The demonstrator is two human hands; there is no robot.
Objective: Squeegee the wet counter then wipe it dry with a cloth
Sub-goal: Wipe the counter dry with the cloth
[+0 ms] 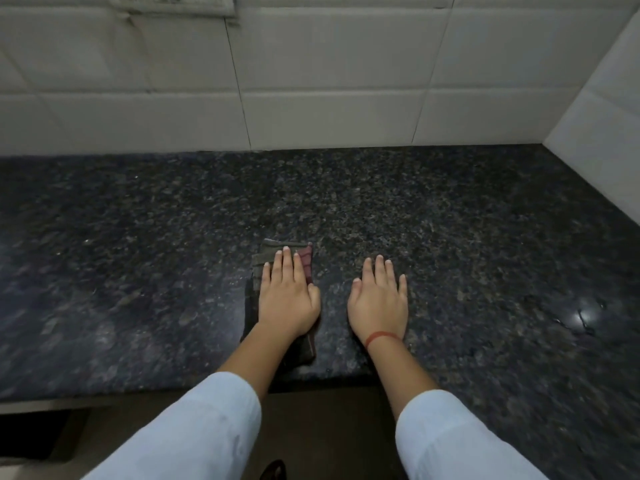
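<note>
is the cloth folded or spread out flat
Folded: the cloth is a narrow layered strip under the flat left hand on the counter.

I see white tiled wall (pixel 311 81) at back, second tiled wall (pixel 602 133) closing corner on right. Switch plate (pixel 173 3) on tiles, top left, cut by frame. Brown floor (pixel 329 427) at bottom.

- Left hand (pixel 287 299): palm down, fingers straight and close together, pressed flat.
- Right hand (pixel 379 299): just beside the left, palm down, fingers slightly spread, thin red thread band (pixel 381 337) around the wrist.
- Both forearms in pale blue sleeves (pixel 194 427).
</note>
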